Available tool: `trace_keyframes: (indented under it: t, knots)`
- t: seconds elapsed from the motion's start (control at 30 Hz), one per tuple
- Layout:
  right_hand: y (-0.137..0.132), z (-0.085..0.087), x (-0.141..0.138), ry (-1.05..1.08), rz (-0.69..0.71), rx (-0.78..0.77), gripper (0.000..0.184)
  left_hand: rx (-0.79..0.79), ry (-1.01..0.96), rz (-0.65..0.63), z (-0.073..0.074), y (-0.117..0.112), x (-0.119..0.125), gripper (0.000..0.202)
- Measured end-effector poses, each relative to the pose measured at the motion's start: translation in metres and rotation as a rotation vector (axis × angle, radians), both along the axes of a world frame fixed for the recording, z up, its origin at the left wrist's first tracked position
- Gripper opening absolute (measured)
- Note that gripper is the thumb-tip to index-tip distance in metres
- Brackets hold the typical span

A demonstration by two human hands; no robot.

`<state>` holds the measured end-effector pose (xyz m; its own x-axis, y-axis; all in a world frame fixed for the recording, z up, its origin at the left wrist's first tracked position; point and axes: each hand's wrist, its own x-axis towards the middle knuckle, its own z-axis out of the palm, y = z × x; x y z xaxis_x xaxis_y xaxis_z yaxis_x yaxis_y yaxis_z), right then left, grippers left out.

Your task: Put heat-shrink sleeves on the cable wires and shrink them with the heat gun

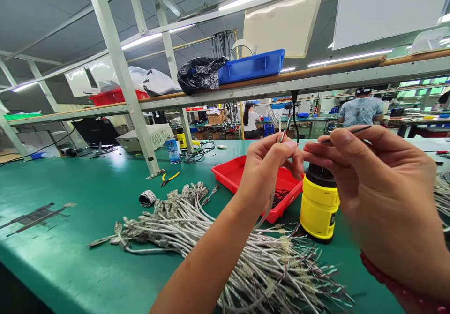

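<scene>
Raised over the bench, my left hand [265,168] is closed on a grey cable [268,209], whose thin coloured wires [286,127] stick up past the fingertips. Just to its right, my right hand [386,187] pinches a thin black tube [362,130] between thumb and fingers. The fingertips of both hands are close together. Below them lies a large heap of grey cables [190,229], connectors to the left and loose wire ends to the right. Behind the hands sits a red tray [227,173] with short black pieces [280,197] in it.
A yellow and black cylinder [318,208] stands beneath my right hand. Yellow-handled cutters [170,179], a blue can [172,151] and a roll [147,198] are on the green bench [70,257]. Overhead, a shelf carries a blue bin [251,68]. Two people sit farther back.
</scene>
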<state>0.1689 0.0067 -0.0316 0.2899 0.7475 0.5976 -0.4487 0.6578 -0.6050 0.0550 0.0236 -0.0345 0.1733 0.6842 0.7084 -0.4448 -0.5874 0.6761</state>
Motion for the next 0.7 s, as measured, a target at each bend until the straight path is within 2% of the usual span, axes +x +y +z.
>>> trace_keyframes:
  t: [0.27, 0.43, 0.57, 0.7]
  knots:
    - [0.001, -0.002, -0.001, 0.01, -0.035, -0.007, 0.013, 0.026, 0.002, -0.021, -0.002, 0.003, 0.0, 0.023]
    - [0.002, -0.001, -0.002, 0.043, 0.031, 0.011, 0.007, 0.088, 0.032, -0.096, -0.002, 0.005, -0.004, 0.026]
    - [0.003, -0.003, -0.003, 0.009, 0.034, 0.003, 0.01, 0.082, 0.15, -0.161, -0.003, 0.006, -0.006, 0.023]
    - [0.004, -0.009, -0.003, -0.06, -0.049, 0.06, 0.013, 0.044, 0.257, -0.184, -0.003, 0.009, -0.011, 0.024]
